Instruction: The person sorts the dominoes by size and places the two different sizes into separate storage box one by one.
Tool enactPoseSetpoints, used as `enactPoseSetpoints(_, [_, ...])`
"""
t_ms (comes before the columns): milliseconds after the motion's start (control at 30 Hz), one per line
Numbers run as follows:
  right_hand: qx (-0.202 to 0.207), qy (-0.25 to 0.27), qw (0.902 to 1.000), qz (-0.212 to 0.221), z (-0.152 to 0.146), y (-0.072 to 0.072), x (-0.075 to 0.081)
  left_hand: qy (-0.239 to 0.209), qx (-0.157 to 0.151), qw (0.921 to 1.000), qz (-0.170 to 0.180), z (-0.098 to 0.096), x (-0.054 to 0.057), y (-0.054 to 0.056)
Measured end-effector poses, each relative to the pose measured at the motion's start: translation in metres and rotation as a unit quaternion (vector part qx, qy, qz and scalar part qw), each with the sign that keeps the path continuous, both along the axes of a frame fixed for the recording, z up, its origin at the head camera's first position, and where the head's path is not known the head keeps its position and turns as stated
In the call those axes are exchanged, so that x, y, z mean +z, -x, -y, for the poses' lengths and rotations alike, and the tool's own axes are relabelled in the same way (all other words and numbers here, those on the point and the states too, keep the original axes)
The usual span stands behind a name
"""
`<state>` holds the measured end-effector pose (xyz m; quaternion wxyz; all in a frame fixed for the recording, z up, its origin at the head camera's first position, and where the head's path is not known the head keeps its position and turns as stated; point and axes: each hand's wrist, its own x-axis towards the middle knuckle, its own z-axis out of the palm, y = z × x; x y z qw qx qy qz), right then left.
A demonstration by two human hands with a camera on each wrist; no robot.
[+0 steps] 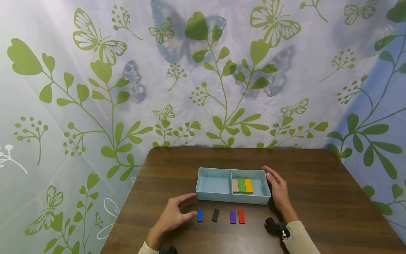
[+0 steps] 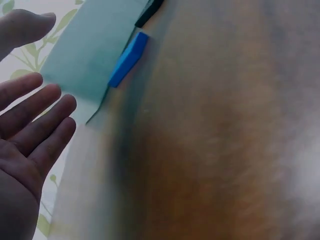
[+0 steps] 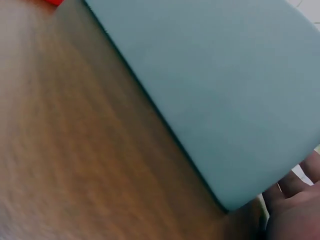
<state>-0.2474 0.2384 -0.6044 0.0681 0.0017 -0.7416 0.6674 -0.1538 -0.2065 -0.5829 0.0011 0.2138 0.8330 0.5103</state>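
A light blue box (image 1: 215,196) with two compartments sits on the table. Its right compartment holds a beige block (image 1: 235,186), a green block (image 1: 242,186) and a yellow block (image 1: 248,186) side by side. In front lie a blue block (image 1: 200,215), a black block (image 1: 215,215), a purple block (image 1: 233,217) and a red block (image 1: 241,217). My left hand (image 1: 175,213) holds nothing; its spread fingers are near the box's left corner and its thumb near the blue block. My right hand (image 1: 280,192) lies along the box's right end, fingers extended; firm contact is hard to tell.
The brown wooden table (image 1: 171,165) reaches back to a patterned curtain (image 1: 209,88) with green leaves and butterflies. A black wrist device (image 1: 276,226) is strapped near the right sleeve (image 1: 299,238).
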Motion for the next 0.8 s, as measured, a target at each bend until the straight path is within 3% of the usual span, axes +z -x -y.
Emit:
enactPoseSetpoints(267, [0.011,-0.012,0.9999,-0.002,0.002,0.000,-0.004,0.019,-0.024,0.9994,0.018,-0.009,-0.008,-0.004])
enactPoseSetpoints(633, [0.026,0.012,0.9995,-0.016,0.006,0.000,-0.004,0.079,-0.003,0.9965,-0.030,-0.018,-0.009,-0.008])
enactPoseSetpoints(800, [0.028,0.015,0.9994,-0.015,0.004,0.001,-0.005,0.094,-0.011,0.9944,-0.047,-0.019,-0.008,-0.008])
